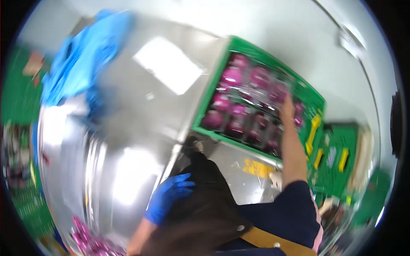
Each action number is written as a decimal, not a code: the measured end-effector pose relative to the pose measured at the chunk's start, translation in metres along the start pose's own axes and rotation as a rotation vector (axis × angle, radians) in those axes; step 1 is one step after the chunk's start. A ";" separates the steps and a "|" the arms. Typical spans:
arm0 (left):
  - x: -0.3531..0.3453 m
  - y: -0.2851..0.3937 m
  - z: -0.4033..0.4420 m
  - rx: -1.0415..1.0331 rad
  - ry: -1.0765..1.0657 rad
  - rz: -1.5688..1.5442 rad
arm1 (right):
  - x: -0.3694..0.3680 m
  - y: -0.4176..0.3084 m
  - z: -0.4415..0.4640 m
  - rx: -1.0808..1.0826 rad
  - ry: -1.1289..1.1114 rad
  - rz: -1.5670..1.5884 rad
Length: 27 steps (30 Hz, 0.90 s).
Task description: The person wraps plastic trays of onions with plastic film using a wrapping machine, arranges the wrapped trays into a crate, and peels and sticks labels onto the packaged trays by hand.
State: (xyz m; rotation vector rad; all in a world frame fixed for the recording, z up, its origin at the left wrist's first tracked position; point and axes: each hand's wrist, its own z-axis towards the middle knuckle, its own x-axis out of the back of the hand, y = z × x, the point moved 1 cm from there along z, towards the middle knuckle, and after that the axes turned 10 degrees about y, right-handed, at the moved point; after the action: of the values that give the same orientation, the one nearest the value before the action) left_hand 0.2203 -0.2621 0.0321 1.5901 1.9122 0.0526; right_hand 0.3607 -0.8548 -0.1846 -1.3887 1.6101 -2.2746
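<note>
My left hand [171, 193], in a blue glove, hangs beside the dark apron [200, 187] with its fingers apart and nothing in it. My right arm reaches forward over a green crate [239, 146]. At the crate's right part, my right hand [287, 106] is at clear plastic packs [258, 96] of round purple produce. Blur hides its fingers, so whether it grips a pack is unclear. Several packs lie side by side in the crate.
On the steel table [128, 81] lie a white sheet [168, 64] and a blue plastic bag [87, 55]. More green crates [337, 149] with yellow handles stand at the right. Pink-purple netting [92, 239] is at the lower left.
</note>
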 end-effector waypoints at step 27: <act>0.603 -0.231 -0.295 -0.760 1.617 -0.976 | -0.074 -0.470 -0.614 1.251 -1.193 0.564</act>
State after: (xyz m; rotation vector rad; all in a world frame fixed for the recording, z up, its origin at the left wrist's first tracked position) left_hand -0.1615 0.3216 -0.0980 -0.3231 2.8681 1.7752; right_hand 0.2036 -0.1441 0.0879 -1.1555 0.0510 -1.1041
